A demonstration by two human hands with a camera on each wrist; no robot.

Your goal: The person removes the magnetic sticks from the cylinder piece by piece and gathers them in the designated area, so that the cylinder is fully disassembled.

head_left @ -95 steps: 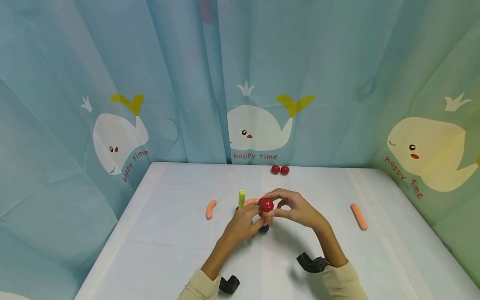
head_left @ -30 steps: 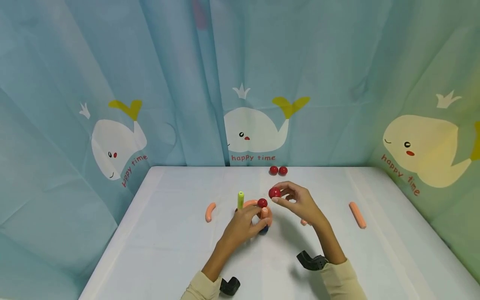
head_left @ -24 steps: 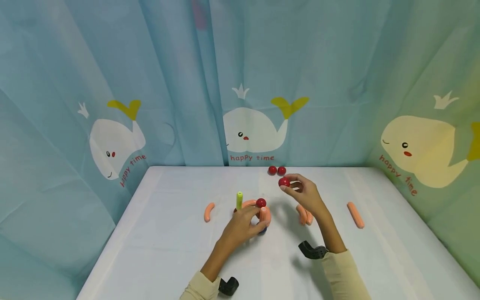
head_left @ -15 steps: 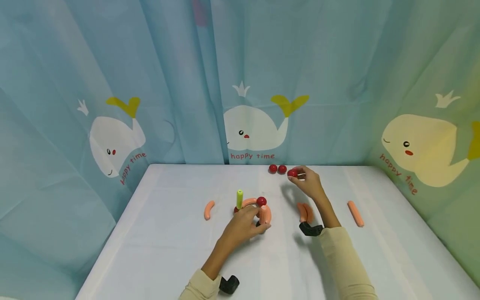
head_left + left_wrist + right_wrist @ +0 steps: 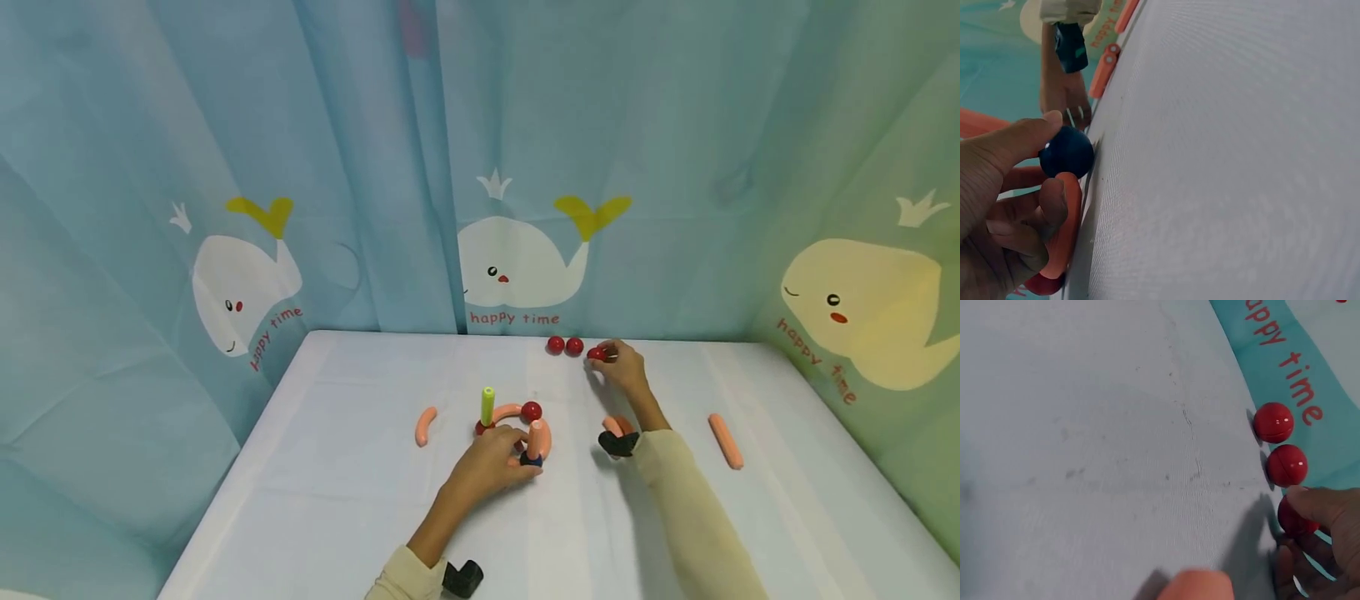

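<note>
Right of centre in the head view, the right hand (image 5: 627,372) pinches a red ball (image 5: 596,354) (two more balls (image 5: 574,347) beside it); lower centre, the left hand's (image 5: 486,467) curled fingers grip a blue ball (image 5: 1067,154).

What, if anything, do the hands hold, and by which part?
The right hand pinches a red ball by its sides; the left hand holds the dark blue ball, thumb on its near side.

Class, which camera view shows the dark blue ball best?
The left wrist view: the dark blue ball appears large, held by the left hand. The head view shows it small, partly hidden, below an upright orange stick; the right wrist view lacks it.
</note>
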